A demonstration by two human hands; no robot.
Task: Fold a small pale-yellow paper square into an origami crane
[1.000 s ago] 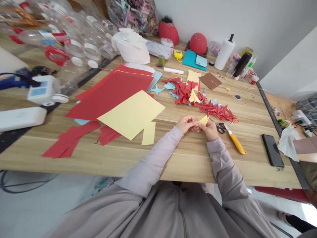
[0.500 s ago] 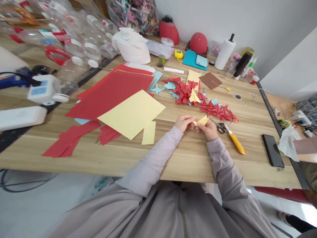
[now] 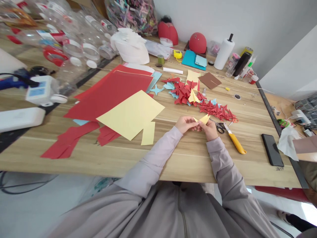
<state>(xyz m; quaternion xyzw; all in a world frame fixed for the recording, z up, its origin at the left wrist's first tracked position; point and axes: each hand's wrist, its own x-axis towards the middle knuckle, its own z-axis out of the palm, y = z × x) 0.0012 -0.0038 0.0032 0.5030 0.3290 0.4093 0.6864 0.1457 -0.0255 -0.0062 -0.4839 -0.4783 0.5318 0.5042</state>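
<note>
A small piece of folded yellow paper (image 3: 204,118) is pinched between my two hands, its points sticking up. My left hand (image 3: 185,124) grips its left side, and my right hand (image 3: 209,129) grips the right side; the thumbs almost meet. Just behind the paper lies a heap of folded red paper stars (image 3: 184,92) with some blue ones, and one yellow folded piece (image 3: 193,96) rests on top. Black-handled scissors (image 3: 219,127) and a yellow utility knife (image 3: 237,143) lie right of my right hand.
Left of my hands are a large yellow sheet (image 3: 131,114), red sheets (image 3: 111,89), a yellow strip (image 3: 148,133) and red strips (image 3: 71,138). Plastic bottles (image 3: 74,46) crowd the back left. A phone (image 3: 272,149) lies near the right edge, where another person's arm (image 3: 305,145) shows.
My left hand has moved slightly right, closer to my right hand. The folded yellow paper has turned a little and now shows separate points.
</note>
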